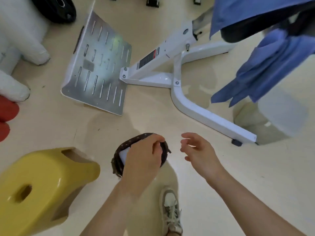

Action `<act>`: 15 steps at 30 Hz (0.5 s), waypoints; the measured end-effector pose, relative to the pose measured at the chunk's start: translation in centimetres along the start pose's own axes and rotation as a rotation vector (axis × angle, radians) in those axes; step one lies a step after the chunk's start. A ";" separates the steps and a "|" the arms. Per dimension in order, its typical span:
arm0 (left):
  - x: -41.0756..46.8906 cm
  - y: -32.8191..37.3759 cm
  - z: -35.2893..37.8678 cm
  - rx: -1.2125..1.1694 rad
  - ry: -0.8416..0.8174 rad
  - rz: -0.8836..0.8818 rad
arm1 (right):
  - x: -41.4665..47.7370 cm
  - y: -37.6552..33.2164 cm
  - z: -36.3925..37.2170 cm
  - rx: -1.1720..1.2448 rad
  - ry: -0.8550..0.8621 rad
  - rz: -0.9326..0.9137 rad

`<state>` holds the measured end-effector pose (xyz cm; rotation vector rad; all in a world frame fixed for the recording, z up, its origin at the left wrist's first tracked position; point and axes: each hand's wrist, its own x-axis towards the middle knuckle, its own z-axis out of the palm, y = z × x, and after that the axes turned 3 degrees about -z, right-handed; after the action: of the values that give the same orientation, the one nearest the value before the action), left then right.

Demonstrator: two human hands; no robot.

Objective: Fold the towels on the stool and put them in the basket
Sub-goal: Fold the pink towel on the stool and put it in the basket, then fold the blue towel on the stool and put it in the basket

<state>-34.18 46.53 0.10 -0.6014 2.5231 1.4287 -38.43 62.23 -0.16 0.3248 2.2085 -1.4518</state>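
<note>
One yellow plastic stool (47,176), lying tipped on the cream floor (238,167), with one oval grip hole in its seat. All places below are taken from it.

- One basket (134,138), dark brown with pale dots, just right of the stool and apart from it. A white patch shows inside, under your palm; cannot tell if it is a towel.
- Two hands. Your left hand (143,157) sits on top of the basket, fingers curled over its far rim and gripping it.
- Your right hand (197,150) hovers further right of the stool, just beside the basket and not touching it. Its fingers (187,135) are spread, loosely bent, and hold nothing.
- One pale lace-up shoe (170,208), right of the stool and nearer you than the basket.
- One slotted metal plate (98,68), beyond the stool, bolted to one white tube frame (196,109) that runs off to the right.
- One label (149,57) on that frame, in red, black and white; the print is too small to read. No other writing is legible.
- Blue cloths (265,68), at least two, hanging far right of the stool; blurred, exact count uncertain.
- One black weight disc (56,7), far beyond the stool.
- Two red rounded shapes (6,111) left of the stool, cut by the frame edge.
- White padded forms (22,31) beyond those.
</note>
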 end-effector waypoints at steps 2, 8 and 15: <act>1.2 4.5 1.7 -0.050 -0.064 0.001 | 0.5 -2.2 -4.9 0.008 0.126 -0.015; 6.4 15.3 8.3 -0.003 -0.102 0.171 | 5.3 -5.8 -16.9 0.241 0.422 0.079; 13.6 25.1 14.6 -0.393 -0.230 0.021 | 13.0 -7.0 -25.0 0.387 0.513 0.163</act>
<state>-57.83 66.93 7.28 -0.4357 2.0939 1.8999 -59.08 81.33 6.94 1.0864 2.1789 -1.8523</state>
